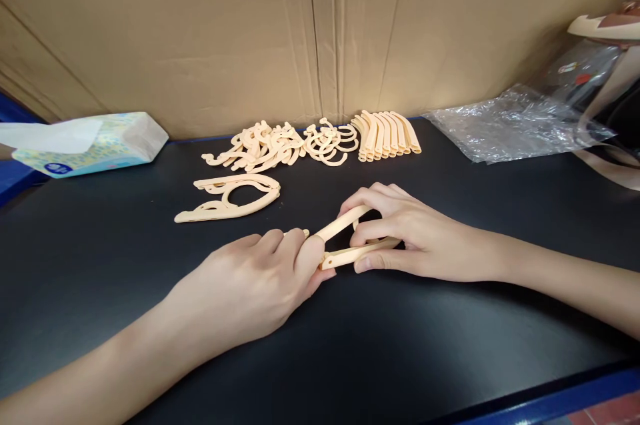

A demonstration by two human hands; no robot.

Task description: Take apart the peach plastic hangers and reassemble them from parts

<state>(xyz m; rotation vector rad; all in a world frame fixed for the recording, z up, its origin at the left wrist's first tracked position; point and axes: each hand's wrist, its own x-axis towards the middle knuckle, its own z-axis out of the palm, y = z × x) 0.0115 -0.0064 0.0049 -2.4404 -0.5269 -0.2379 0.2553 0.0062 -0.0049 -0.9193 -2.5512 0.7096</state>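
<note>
Between my two hands is a cream plastic folding hanger, its two arms spread apart toward the right. My left hand is wrapped round the end where the arms meet and hides most of that joint. With its thumb under the lower arm and its fingers over the upper one, my right hand grips the far ends. Behind my left hand lies a folded hanger of the same cream plastic, flat on the black table.
At the back are a heap of small cream hook parts and a row of curved cream arms. A tissue pack lies at the left. Clear plastic bags lie at the right. A cardboard wall stands behind.
</note>
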